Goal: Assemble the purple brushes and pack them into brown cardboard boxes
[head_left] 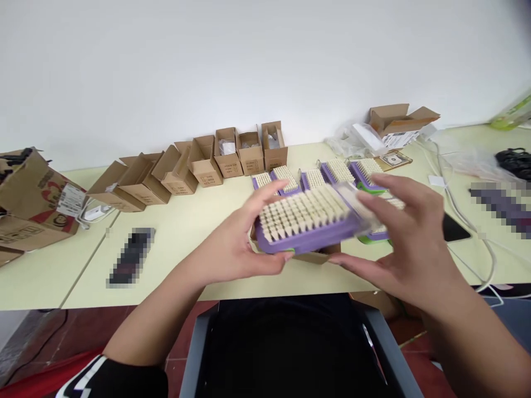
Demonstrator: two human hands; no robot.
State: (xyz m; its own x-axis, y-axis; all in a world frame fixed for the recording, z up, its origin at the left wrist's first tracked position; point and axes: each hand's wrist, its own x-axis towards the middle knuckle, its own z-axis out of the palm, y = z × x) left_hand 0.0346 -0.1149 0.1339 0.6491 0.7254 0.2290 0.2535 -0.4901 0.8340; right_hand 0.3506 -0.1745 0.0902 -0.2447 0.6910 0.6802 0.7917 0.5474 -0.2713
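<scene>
My left hand (pixel 244 237) grips the left end of a purple brush (pixel 307 235) with rows of cream bristles on top and a bit of green below. The thumb runs along the near side, fingers behind. At the brush's right end sits a blurred, see-through piece (pixel 354 202); what it is I cannot tell. My right hand (pixel 402 232) is around that end, fingers spread above and the thumb apart below. Beneath the brush, a cardboard box (pixel 317 257) is mostly hidden. Several similar purple brushes (pixel 327 176) stand in a group behind.
Several open small cardboard boxes (pixel 206 166) line the wall side. A larger carton (pixel 39 199) stands far left, with another open box (pixel 396 124) at back right. White cables (pixel 464 215) trail over the right side; a pixelated dark item (pixel 131 257) lies on the table (pixel 191 221).
</scene>
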